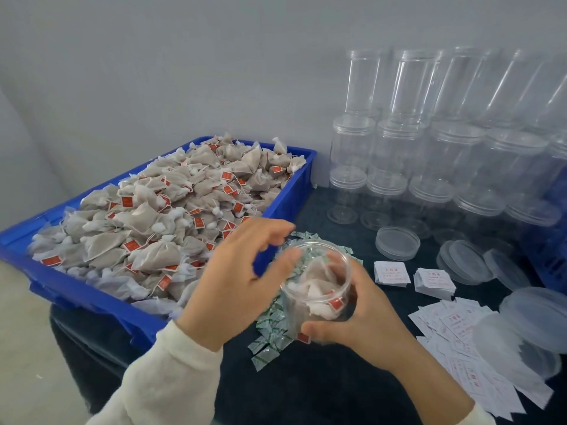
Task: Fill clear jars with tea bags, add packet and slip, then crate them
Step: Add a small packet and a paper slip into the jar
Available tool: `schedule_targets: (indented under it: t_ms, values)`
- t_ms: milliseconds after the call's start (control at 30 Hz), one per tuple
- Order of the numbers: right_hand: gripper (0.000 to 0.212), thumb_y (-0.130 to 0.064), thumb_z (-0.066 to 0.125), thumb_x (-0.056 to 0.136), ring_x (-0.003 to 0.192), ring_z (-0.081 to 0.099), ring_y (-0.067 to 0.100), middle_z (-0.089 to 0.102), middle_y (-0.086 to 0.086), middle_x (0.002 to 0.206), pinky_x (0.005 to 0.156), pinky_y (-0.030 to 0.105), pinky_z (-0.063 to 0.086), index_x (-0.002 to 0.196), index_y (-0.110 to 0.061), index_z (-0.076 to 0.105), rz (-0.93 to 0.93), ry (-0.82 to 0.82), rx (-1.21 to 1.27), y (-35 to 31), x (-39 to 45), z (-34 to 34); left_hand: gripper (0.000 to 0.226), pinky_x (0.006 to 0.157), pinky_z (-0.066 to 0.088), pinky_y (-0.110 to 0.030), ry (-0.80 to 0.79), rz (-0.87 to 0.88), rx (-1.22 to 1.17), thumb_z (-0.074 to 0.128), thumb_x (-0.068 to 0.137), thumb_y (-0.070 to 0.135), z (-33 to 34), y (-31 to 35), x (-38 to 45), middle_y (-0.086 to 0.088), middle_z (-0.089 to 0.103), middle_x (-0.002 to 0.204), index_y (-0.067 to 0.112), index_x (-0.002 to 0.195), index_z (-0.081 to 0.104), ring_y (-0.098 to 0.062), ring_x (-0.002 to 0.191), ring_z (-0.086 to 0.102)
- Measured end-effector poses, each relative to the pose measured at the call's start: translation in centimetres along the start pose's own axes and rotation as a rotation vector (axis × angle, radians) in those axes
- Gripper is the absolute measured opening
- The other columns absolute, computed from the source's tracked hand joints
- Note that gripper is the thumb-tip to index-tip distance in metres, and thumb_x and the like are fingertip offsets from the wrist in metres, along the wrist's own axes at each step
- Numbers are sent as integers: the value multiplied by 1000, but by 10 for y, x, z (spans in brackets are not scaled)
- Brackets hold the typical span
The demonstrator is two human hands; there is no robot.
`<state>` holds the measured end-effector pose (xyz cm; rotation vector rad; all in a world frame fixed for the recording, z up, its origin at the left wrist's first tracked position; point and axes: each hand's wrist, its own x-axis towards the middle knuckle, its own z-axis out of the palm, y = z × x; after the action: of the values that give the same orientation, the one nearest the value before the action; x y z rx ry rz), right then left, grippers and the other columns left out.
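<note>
Jar [317, 289], partly filled with tea bags, sits in the right hand [365, 320] above the counter [306, 391] while the loosely spread, empty left hand [245, 277] hovers by its mouth, seemingly mid-fill; more bags from the bin [92, 299] look due next.

Clear open jar [319, 283], tilted, perhaps half-full of tea bags [322, 276]

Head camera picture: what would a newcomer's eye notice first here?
First, the blue crate at left, heaped with tea bags bearing red tags. Next, at centre, the right hand grips an open clear jar partly filled with bags, while the left hand hovers beside its mouth. Behind, at right, stand stacked empty jars.
</note>
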<state>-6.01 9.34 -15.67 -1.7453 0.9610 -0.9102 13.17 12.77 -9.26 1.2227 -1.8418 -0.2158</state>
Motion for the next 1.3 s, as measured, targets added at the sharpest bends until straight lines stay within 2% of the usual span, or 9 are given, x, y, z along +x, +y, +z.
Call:
schedule_targets:
  t_ms: [67,100,200,300,433,767,933,1067,1300]
  values:
    - [89,-45,89,41,107,51,-19,50,-44,116,75,-3,41,113,-64,41,23,35,-2,5,-6,-7,22,83,44,-5,154,-135,13,57,90,33,13,-12,-22,21,61,97,23,110,61,7,94,59]
    - [91,-44,90,40,106,52,-19,50,-44,116,74,-2,42,115,-62,41,37,52,3,9,-10,-11,21,84,44,-6,119,-205,61,60,89,28,22,-20,-34,21,60,97,25,110,60,6,93,59]
    - [96,-53,87,35,106,49,-22,46,-48,117,75,-2,42,117,-63,38,78,98,-47,19,-21,-20,31,95,32,-5,-197,-360,250,59,92,35,54,-37,-72,22,50,115,28,122,55,5,111,49]
    - [95,-58,85,34,108,46,-25,43,-51,118,75,-1,41,112,-75,34,98,128,-86,26,-30,-25,37,97,28,-9,-328,-408,371,50,92,52,73,-48,-89,22,43,124,33,124,50,1,118,38]
    - [95,-58,86,35,108,46,-24,43,-50,119,75,0,41,110,-79,31,125,134,-90,34,-37,-28,28,95,34,-18,-364,-378,498,45,95,51,83,-54,-86,18,47,118,31,109,58,-5,112,39]
    - [96,-60,87,32,109,44,-26,41,-53,116,81,6,40,107,-82,30,154,143,-71,43,-41,-32,28,95,35,-22,-412,-349,488,46,97,42,86,-63,-72,12,49,118,26,114,62,-9,111,45]
    - [95,-61,86,31,107,44,-27,40,-55,114,80,5,40,105,-82,30,162,146,-65,43,-41,-32,27,93,35,-29,-412,-298,634,38,100,38,94,-60,-71,11,48,120,27,115,58,-13,116,44]
    - [98,-67,86,29,109,44,-25,41,-52,117,82,6,40,109,-79,31,167,141,-60,43,-42,-33,15,85,39,-34,-286,-235,513,56,94,30,98,-60,-70,7,58,106,21,100,66,-20,105,50]
    - [99,-62,89,30,108,47,-23,47,-42,121,84,8,41,113,-70,35,183,145,-28,46,-44,-35,5,76,39,-12,-38,-375,69,68,87,14,95,-49,-54,11,64,91,13,84,64,-8,90,55]
